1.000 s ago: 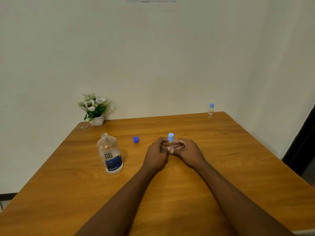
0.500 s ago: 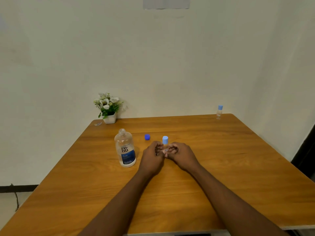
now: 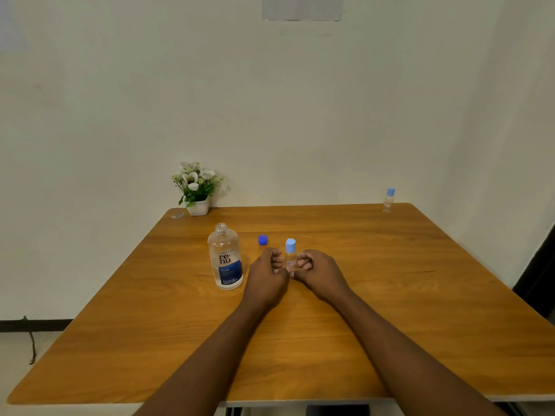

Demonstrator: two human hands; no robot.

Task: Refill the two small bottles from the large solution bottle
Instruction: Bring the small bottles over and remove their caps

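Standing upright at mid-table, the small bottle is clear, with a pale blue lid on. The curled fingers of the left hand and right hand pinch its lower body from either side. Just left of the hands, the large bottle stands open, clear with a dark blue "re-nu" label. Its blue cap lies just beyond the left hand. The other small bottle, also lidded, stands at the far right corner, and flowers at the far left.

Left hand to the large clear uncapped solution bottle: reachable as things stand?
Probably yes. The large clear solution bottle stands upright just to the left of the left hand, with only bare wooden table between them. The small dark blue cap lies farther back, off that path.
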